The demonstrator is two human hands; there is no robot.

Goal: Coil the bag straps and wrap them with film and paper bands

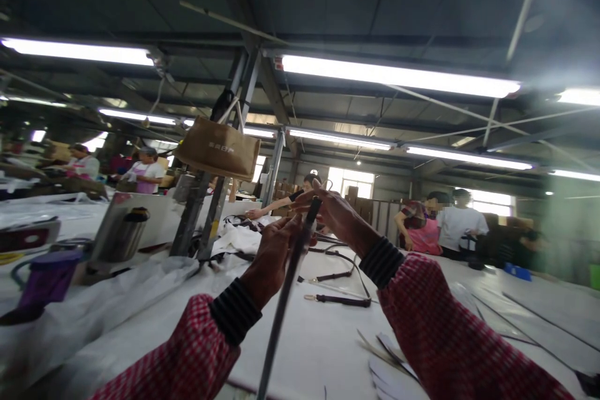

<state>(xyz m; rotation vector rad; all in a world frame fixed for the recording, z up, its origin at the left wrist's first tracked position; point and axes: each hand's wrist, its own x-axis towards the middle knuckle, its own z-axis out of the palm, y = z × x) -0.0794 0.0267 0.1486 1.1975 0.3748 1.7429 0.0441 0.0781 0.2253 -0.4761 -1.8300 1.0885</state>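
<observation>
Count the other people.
5. A person at the far left, a person in a white top beside them, a person reaching over the table behind the grey strap, a person in pink and a person in a white shirt at the right. Others may be hidden.

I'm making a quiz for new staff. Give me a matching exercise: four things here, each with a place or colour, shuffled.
1 strap
2 bag
3 cup
4 flask

a purple
b hangs at the post
c held by left hand and right hand
d silver, dark lid

Pairs: 1c, 2b, 3a, 4d
</observation>
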